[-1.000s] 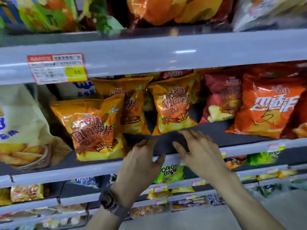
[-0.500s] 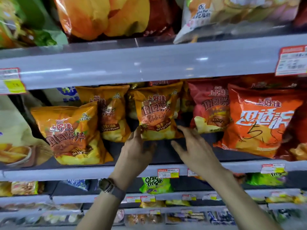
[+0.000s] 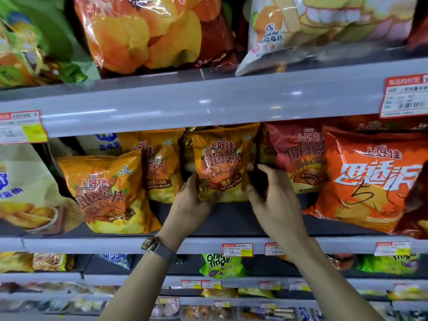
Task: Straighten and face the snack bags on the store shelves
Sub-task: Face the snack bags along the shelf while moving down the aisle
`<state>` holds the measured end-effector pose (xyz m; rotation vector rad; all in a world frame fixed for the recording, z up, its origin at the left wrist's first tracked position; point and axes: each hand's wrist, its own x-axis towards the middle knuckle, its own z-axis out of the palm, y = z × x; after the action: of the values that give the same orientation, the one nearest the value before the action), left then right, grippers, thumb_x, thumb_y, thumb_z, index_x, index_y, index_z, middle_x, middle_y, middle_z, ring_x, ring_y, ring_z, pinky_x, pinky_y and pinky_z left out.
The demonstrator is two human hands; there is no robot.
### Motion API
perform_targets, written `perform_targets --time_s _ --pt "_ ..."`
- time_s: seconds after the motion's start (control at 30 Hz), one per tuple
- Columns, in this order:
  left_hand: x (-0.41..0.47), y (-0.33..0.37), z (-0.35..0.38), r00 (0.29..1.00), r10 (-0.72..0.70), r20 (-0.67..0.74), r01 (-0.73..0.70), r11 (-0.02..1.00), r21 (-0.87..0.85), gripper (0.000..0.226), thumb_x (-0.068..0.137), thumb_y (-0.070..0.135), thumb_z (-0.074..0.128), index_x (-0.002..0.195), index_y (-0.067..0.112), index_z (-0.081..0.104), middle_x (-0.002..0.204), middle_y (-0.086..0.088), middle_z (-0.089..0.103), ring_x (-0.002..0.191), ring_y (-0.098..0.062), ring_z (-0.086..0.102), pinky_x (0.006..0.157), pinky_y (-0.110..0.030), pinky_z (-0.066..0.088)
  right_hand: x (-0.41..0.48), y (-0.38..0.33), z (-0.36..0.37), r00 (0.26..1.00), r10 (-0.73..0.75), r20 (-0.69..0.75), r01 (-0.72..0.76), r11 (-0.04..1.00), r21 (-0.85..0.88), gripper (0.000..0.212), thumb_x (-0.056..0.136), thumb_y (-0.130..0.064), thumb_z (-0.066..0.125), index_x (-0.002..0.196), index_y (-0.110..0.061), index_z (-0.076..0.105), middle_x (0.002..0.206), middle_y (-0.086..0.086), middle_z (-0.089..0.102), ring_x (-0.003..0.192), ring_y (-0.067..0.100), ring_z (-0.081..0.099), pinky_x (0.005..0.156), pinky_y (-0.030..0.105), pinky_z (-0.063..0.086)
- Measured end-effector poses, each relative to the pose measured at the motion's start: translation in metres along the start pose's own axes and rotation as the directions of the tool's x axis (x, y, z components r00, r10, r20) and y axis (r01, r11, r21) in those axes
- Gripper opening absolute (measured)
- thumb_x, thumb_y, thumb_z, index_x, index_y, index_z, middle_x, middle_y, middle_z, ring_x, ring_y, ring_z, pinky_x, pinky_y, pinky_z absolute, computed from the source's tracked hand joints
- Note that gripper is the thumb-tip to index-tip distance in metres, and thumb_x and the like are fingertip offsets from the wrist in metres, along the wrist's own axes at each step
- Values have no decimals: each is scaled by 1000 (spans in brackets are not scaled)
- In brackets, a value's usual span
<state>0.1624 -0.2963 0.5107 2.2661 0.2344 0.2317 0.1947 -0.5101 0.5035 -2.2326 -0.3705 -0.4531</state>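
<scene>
An orange potato chip bag (image 3: 223, 158) stands upright at the back of the middle shelf (image 3: 208, 245). My left hand (image 3: 193, 205) grips its lower left corner. My right hand (image 3: 273, 198) holds its lower right edge. Two more orange bags of the same kind stand to the left, one near the shelf front (image 3: 104, 193) and one behind it (image 3: 157, 163). A dark red bag (image 3: 298, 154) and a bright orange-red bag (image 3: 370, 177) stand to the right.
A cream chip bag (image 3: 25, 188) fills the left end of the shelf. The upper shelf (image 3: 208, 103) holds large bags (image 3: 150, 33) overhead. Price tags (image 3: 237, 249) line the shelf edges. Lower shelves carry green onion ring bags (image 3: 220, 265) and other snacks.
Both hands rose from the shelf's front edge to the middle orange bag and closed on its lower corners. The view shifted right and upward.
</scene>
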Motion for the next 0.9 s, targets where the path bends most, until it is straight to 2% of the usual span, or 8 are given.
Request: perform_targets --time_s 0.1,0.2,0.3,0.4,0.5,0.7,0.8,0.9 --pt "9 6 2 999 -32 -17 29 993 -112 72 86 58 79 144 27 49 133 4 66 119 -20 64 100 -37 53 -3 16 -5 984 24 -177 -13 998 65 52 93 -23 71 139 -18 50 130 0 51 123 18 49 100 25 47" --pt "20 15 4 996 -87 -21 77 952 -297 83 79 60 85 147 30 47 133 10 67 119 -14 66 102 -33 53 -7 21 -7 965 49 -257 -40 998 38 66 88 -13 75 146 -6 44 149 10 40 138 25 38 108 1 22" --pt "29 15 5 991 -131 -20 115 923 -366 109 56 77 87 146 30 49 130 11 69 118 -14 68 109 -43 53 -6 24 -3 964 110 -242 -105 994 32 85 89 -23 75 157 -6 27 169 12 13 156 28 12 124 18 9" --pt "33 21 7 994 -105 25 106 901 -421 79 66 58 94 132 33 59 123 12 73 109 -5 71 107 -39 55 1 30 -2 958 231 -170 -219 972 87 100 90 -29 73 163 -8 7 172 10 -4 159 27 -2 129 41 7" --pt "35 25 9 998 -50 44 64 898 -435 40 79 28 88 109 38 63 109 17 73 93 7 72 103 -34 56 3 32 0 964 242 -114 -230 967 110 102 92 -30 72 164 -10 3 172 9 -9 159 23 -8 129 40 2" --pt "17 15 -1 997 -72 -27 59 941 -333 81 66 54 96 133 29 59 117 11 76 101 -8 76 93 -39 62 -2 34 -1 983 173 -58 -161 972 169 93 93 -30 72 162 -23 10 171 -1 6 159 16 2 129 40 13" --pt "-4 17 -4 983 -89 -160 42 959 -279 77 67 55 94 129 29 56 116 11 74 99 -11 73 87 -37 61 -4 35 -4 981 165 -103 -148 976 158 91 92 -29 74 160 -24 13 167 0 16 155 17 14 125 36 21" --pt "-22 21 -9 968 -100 -231 25 952 -306 81 68 55 90 134 27 55 117 11 73 99 -7 72 80 -27 58 6 36 1 948 273 -167 -247 956 161 101 90 -37 75 162 -14 9 171 10 4 157 24 3 128 42 11"
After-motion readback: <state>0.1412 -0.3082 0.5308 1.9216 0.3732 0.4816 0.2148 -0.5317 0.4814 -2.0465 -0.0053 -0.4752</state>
